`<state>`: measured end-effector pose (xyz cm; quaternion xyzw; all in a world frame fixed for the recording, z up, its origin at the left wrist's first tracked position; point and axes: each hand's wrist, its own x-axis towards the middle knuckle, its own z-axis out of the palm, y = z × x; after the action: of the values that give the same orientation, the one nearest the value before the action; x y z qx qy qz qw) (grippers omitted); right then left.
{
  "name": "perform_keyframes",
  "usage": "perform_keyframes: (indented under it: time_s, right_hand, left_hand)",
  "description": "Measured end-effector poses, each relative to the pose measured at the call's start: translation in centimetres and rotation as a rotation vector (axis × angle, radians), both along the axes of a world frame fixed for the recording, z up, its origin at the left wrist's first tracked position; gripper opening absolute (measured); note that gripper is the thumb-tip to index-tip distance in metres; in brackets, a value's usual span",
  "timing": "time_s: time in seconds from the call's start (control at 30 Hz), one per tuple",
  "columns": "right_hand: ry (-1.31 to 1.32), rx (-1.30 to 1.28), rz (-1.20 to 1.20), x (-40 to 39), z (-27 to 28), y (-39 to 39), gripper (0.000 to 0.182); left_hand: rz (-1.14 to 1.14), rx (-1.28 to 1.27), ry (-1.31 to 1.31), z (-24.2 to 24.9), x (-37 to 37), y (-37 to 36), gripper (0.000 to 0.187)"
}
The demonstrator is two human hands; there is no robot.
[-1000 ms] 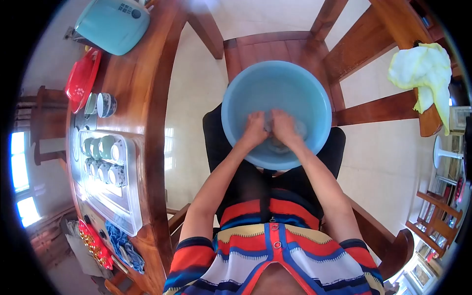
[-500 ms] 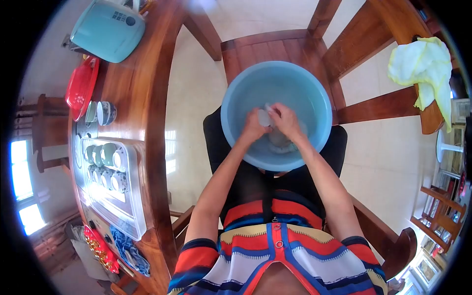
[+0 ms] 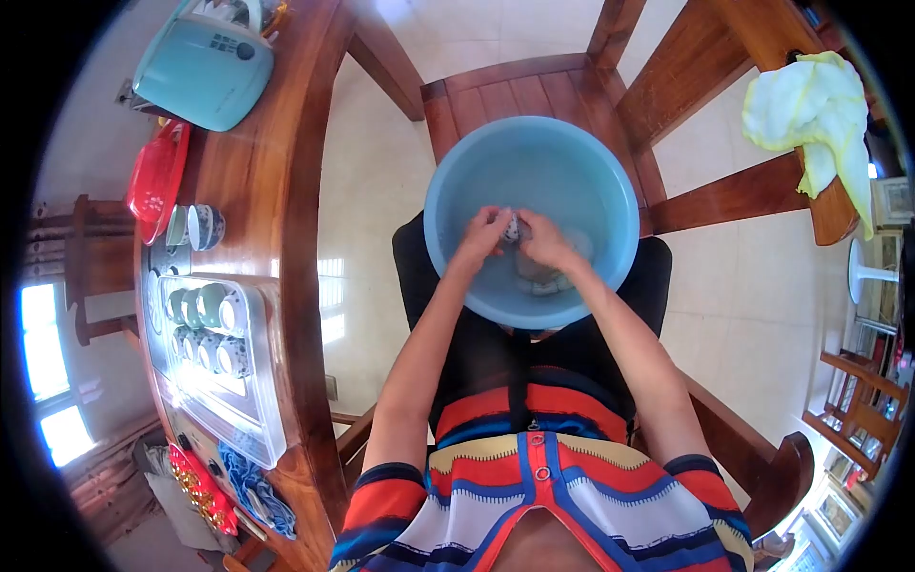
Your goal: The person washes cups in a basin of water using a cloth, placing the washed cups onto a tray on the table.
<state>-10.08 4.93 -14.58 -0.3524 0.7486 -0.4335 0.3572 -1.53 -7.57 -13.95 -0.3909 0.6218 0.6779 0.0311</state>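
Over the water in a blue plastic basin [image 3: 437,214], a small white cup with a dark pattern [image 3: 512,227] is held between both hands. My left hand [image 3: 484,234] is closed on the cup's left side, fingers curled at its rim. On the other side my right hand [image 3: 545,240] grips it with bent fingers. Below the right hand, pale items [image 3: 543,281] lie in the water, blurred by it. The basin stands on a wooden chair [image 3: 496,100] in front of my lap.
On the wooden table [image 3: 253,181] at left stand a clear tray [image 3: 272,419] with several small cups [image 3: 232,355], two more cups [image 3: 205,227], a red dish [image 3: 157,181] and a light-blue appliance [image 3: 205,71]. A yellow-edged white cloth [image 3: 805,105] hangs over a chair at right.
The cup has turned between my hands: its pale round face showed before, and now its patterned side does. My right hand has shifted slightly down, fingers now along the cup's side.
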Motion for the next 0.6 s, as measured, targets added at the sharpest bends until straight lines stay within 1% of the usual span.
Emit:
perform_keyframes:
  time_s: [0.03,0.1,0.13,0.2,0.23,0.27,0.3,0.33,0.4,0.43,0.5,0.53,0.57,0.6]
  right_hand:
    - [0.002,0.0,0.0,-0.2,0.0,-0.1,0.051]
    - [-0.36,-0.156,-0.017,-0.5,0.0,0.0,0.049]
    - [-0.357,-0.153,-0.015,-0.6,-0.1,0.0,0.049]
    - [-0.629,-0.259,-0.021,-0.5,0.0,0.1,0.044]
    - [-0.628,-0.256,-0.019,-0.3,0.2,0.0,0.044]
    - [-0.573,-0.233,0.001,0.0,0.4,0.1,0.043]
    - [-0.516,-0.211,0.022,0.3,0.6,0.0,0.043]
    - [-0.514,-0.21,0.022,0.6,0.5,0.1,0.043]
    - [0.353,-0.141,0.264,1.2,0.5,0.4,0.043]
    - [0.353,-0.139,0.26,1.6,0.5,0.6,0.043]
    - [0.486,-0.082,0.202,1.9,0.7,0.7,0.037]
    - [0.486,-0.082,0.201,2.0,0.9,0.6,0.037]
    - [0.266,-0.077,0.088,1.9,1.1,0.5,0.036]
    - [0.044,-0.073,-0.025,1.8,1.5,0.4,0.036]
  left_hand:
    - [-0.008,-0.014,0.024,-0.6,-0.1,0.1,0.047]
    - [-0.016,-0.014,-0.003,-1.4,-0.3,0.2,0.049]
    - [-0.022,-0.012,-0.033,-1.7,-0.4,0.2,0.051]
    - [0.003,0.033,-0.024,-1.9,-0.6,0.1,0.051]
    - [0.025,0.076,-0.018,-1.8,-0.6,0.1,0.051]
    - [0.027,0.078,-0.016,-1.8,-0.5,0.1,0.051]
    - [0.047,0.147,-0.069,-0.9,-0.5,0.0,0.051]
    - [0.065,0.216,-0.123,-0.3,-0.5,-0.1,0.051]
    - [0.044,0.265,-0.126,-0.5,-0.2,-0.6,0.051]
    - [0.021,0.314,-0.132,-0.7,-0.1,-0.6,0.05]
    - [0.023,0.304,-0.163,-0.9,-0.4,-0.4,0.048]
    - [0.03,0.295,-0.198,-0.9,-0.4,-0.3,0.045]
    - [0.029,0.293,-0.198,-0.9,-0.4,0.0,0.045]
    - [-0.017,0.187,-0.098,-0.7,-0.2,0.5,0.041]
